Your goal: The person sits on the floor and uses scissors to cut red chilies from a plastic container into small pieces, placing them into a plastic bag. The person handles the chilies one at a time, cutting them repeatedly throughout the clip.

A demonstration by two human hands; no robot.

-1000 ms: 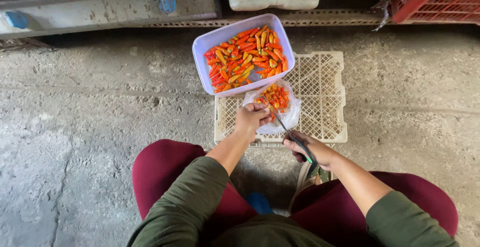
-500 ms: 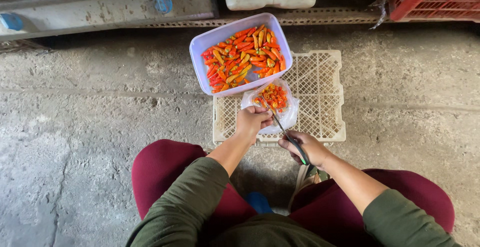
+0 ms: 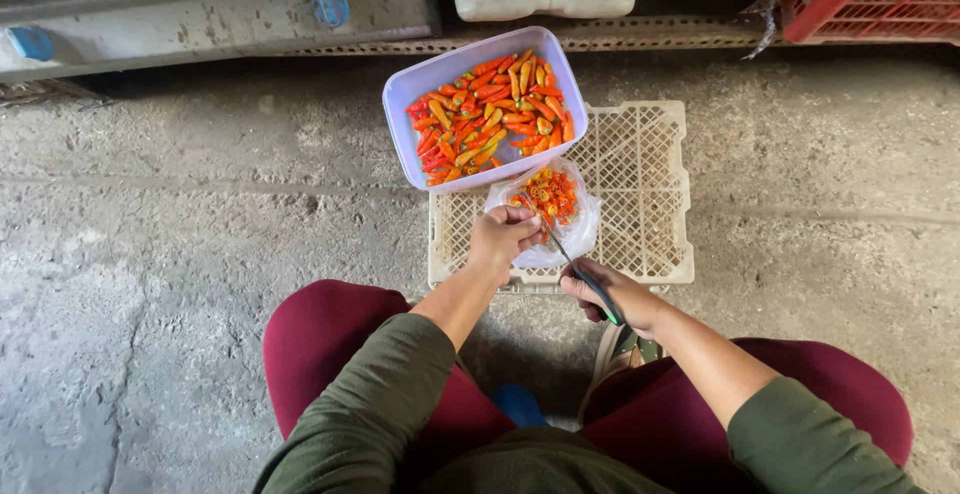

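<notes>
On the cream crate (image 3: pixel 640 204), the left hand (image 3: pixel 503 237) has moved onto the near rim of the clear bag of cut chillies (image 3: pixel 548 199), fingers curled on it. The right hand (image 3: pixel 610 297), closed around the scissors (image 3: pixel 580 272), stays beside the crate's near edge, blades reaching into the bag. The chilli tub (image 3: pixel 487 106) sits at the crate's far-left corner.

The tub (image 3: pixel 400 104) is smooth, pale translucent plastic; the chillies (image 3: pixel 490 114) in it have glossy skins. The crate (image 3: pixel 640 204) is matt cream plastic lattice. The bag (image 3: pixel 580 229) is thin, shiny clear plastic. The scissors (image 3: pixel 585 279) have metal blades. The floor (image 3: pixel 180 234) is rough grey concrete.
</notes>
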